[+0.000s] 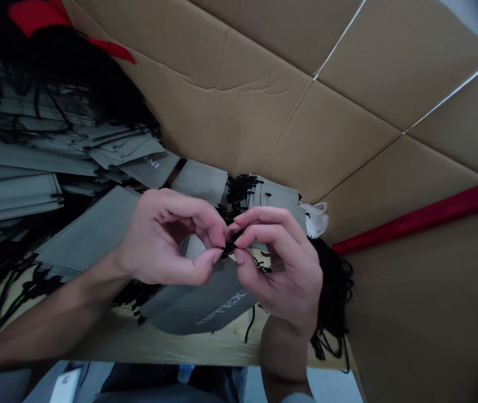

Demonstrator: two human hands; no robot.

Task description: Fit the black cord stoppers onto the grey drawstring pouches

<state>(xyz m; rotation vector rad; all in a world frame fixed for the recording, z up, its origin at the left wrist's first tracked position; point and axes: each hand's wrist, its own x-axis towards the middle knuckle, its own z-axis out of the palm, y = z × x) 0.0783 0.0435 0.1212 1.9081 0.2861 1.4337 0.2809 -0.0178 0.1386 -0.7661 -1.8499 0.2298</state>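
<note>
Several stacks of grey pouches (12, 196) at left. Left hand (172, 238) pinching black cord (229, 246); grey "INTEX" pouch (197, 305) just below the cord, over tabletop (172, 350); right hand (281, 260) pinching same cord. Black cord bundle (333, 296) beyond, tabletop's right end.

It's dim in here, with glare at the upper right and thin white light leaking through gaps in the cardboard (256, 117). Over on the left, the black heap (108, 84) sinks into shadow, its detail lost.
</note>
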